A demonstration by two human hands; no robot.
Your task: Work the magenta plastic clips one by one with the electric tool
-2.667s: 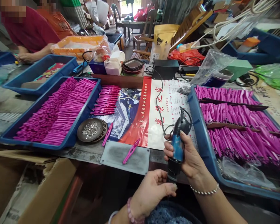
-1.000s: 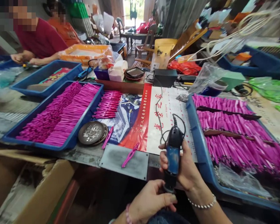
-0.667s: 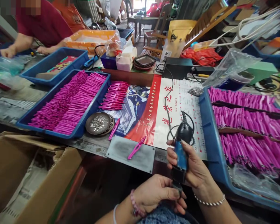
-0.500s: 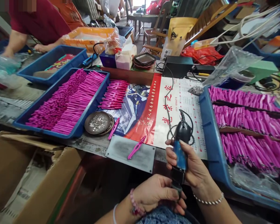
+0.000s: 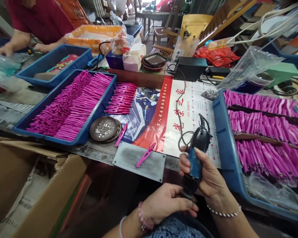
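Note:
My right hand [image 5: 208, 175] is wrapped around the blue body of a corded electric screwdriver [image 5: 195, 162], its black cord end pointing up and away. My left hand [image 5: 166, 203] closes on the black nose at the tool's lower end; its fingertips are partly hidden there. In front of my hands, a single magenta plastic piece with a slotted handle [image 5: 145, 155] lies on a grey metal plate [image 5: 124, 158]. Another magenta piece [image 5: 121, 135] rests just left of it, beside a round dish [image 5: 95, 133] of small shiny metal parts.
A blue tray [image 5: 76, 140] of magenta pieces stands left, another blue tray [image 5: 220, 132] right. A row of magenta pieces [image 5: 121, 99] lies on the calendar sheet [image 5: 171, 115]. A cardboard box [image 5: 47, 198] sits below left. Across the table, a co-worker's hand [image 5: 6, 49] handles plastic bags.
The screwdriver has tilted, its cord end moving right and its body turning slightly. My left hand stays at the nose. The co-worker's hand has lifted a little.

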